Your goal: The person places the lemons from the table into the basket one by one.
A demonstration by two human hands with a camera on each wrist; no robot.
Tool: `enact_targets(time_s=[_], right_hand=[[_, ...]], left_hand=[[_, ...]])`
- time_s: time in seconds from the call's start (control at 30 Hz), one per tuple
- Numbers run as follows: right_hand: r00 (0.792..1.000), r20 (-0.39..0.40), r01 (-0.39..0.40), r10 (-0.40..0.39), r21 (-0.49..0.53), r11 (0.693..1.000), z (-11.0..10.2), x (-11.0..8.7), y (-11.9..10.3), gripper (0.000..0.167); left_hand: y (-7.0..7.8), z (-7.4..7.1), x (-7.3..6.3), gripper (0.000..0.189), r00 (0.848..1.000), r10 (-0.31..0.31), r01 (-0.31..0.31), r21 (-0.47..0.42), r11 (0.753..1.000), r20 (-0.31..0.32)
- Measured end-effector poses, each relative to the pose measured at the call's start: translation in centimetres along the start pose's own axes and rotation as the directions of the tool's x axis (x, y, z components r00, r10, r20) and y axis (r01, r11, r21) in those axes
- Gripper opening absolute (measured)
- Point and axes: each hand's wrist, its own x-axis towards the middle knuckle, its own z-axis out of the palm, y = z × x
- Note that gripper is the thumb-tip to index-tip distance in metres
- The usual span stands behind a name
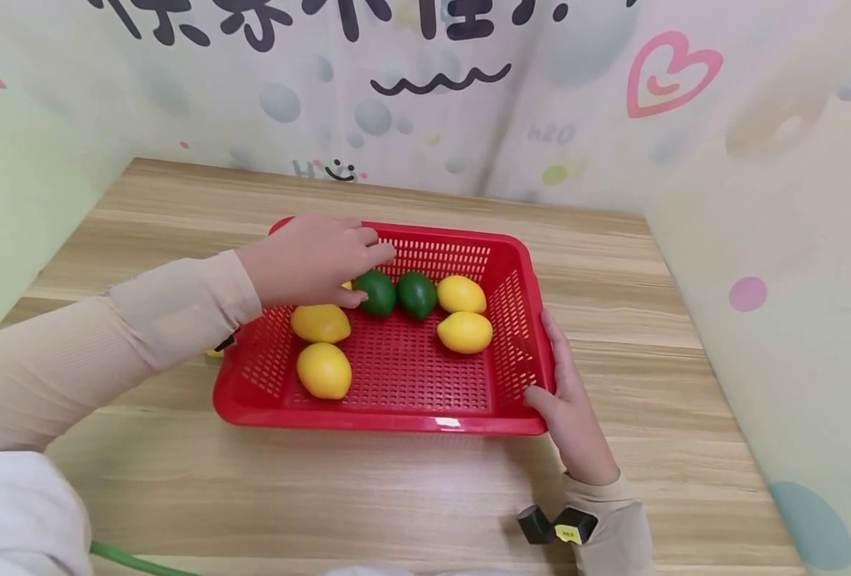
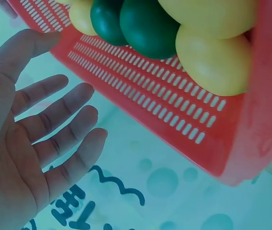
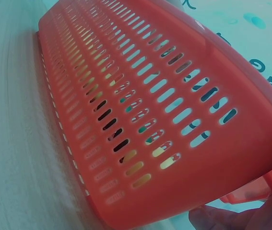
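Observation:
A red plastic basket (image 1: 411,420) with slotted walls stands on the table. Inside lie several yellow lemons (image 1: 325,370) on the left, two more lemons (image 1: 465,332) on the right, and two dark green limes (image 1: 416,294) between them. Over the basket's back left part reaches my left hand (image 1: 313,258), which hides part of the rim and a lemon. In the left wrist view, its fingers are spread and loosely bent with nothing between them. My right hand (image 1: 565,392) grips the basket's right rim, thumb on the inside. The right wrist view shows the slotted outer wall (image 3: 140,96) of the basket.
The wood-grain table (image 1: 397,488) meets a printed wall covering (image 1: 425,120) at the back. Pale walls (image 1: 771,240) flank it on both sides. A green strip (image 1: 137,560) lies at the lower left. A small black device (image 1: 575,526) sits on the right wrist.

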Motion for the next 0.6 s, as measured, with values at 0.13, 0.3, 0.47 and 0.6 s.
enact_targets(time_s=[0.13, 0.3, 0.47, 0.6], right_hand=[[1.000, 0.002, 0.002, -0.002, 0.003, 1.000, 0.1, 0.0, 0.0, 0.096], [1.000, 0.006, 0.006, -0.006, 0.001, 1.000, 0.0, 0.1, 0.1, 0.096], [1.000, 0.002, 0.011, -0.011, -0.005, 1.000, 0.0, 0.2, 0.1, 0.096], [1.000, -0.002, 0.010, -0.010, -0.013, 1.000, -0.1, 0.2, 0.1, 0.096]], left_hand=[[-0.3, 0.2, -0.8, 0.050, 1.000, -0.017, 0.017, 0.013, 1.000, -0.006], [-0.7, 0.5, -1.7, 0.051, 0.998, -0.057, 0.057, -0.005, 0.998, 0.013], [-1.1, 0.8, -2.7, 0.046, 0.998, -0.061, 0.060, -0.020, 0.998, -0.035], [-1.2, 1.1, -3.4, 0.040, 0.997, -0.065, 0.064, -0.025, 0.998, -0.049]])
